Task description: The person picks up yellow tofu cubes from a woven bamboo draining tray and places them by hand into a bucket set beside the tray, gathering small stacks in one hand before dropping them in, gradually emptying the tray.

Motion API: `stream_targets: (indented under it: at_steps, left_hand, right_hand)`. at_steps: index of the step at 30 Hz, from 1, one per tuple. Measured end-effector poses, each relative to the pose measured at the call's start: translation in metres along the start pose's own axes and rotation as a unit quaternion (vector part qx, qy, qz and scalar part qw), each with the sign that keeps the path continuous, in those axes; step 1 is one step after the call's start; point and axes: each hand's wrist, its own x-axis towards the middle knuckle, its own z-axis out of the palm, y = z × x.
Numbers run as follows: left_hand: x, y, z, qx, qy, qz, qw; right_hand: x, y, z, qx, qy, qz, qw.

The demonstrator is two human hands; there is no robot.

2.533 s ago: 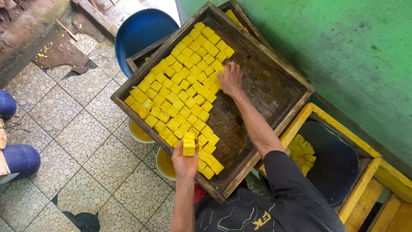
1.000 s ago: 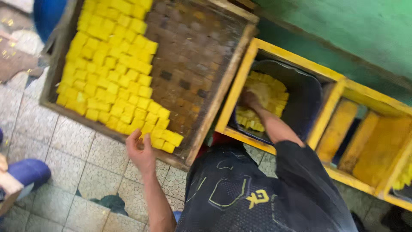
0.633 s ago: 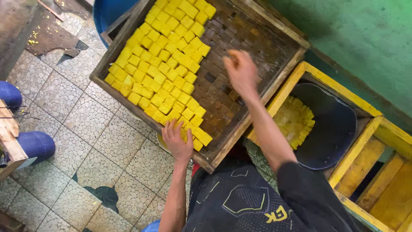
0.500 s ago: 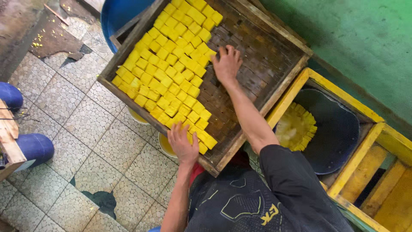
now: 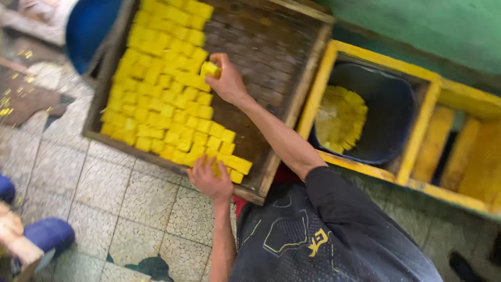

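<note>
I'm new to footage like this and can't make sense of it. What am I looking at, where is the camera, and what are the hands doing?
There is no machine here: a person works with two bare hands, and the camera sits on their head, looking down. In front of them lies a dark wooden tray, partly covered with rows of small yellow cubes. The right hand pinches one yellow cube, at the edge of the rows. The left hand rests at the tray's near rim, touching the nearest cubes. To the right, a yellow wooden frame holds a dark blue tub with more yellow pieces inside. The floor is pale tile.
</note>
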Motion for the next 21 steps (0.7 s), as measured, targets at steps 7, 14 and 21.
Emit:
stream_targets:
  at_steps: [7,14,21]
  left_hand:
    - [-0.011,0.000,0.001,0.018,-0.021,0.005,1.000]
    - [-0.013,0.003,0.005,0.045,-0.029,-0.011,0.999]
    - [-0.007,0.007,0.008,0.047,-0.035,-0.018,0.998]
  right_hand:
    - [-0.119,0.047,-0.302,0.303,0.082,0.158,0.936]
    - [-0.102,0.189,-0.295,-0.209,0.006,0.095,0.973]
    - [-0.086,0.209,-0.277,-0.397,-0.139,0.203,0.884]
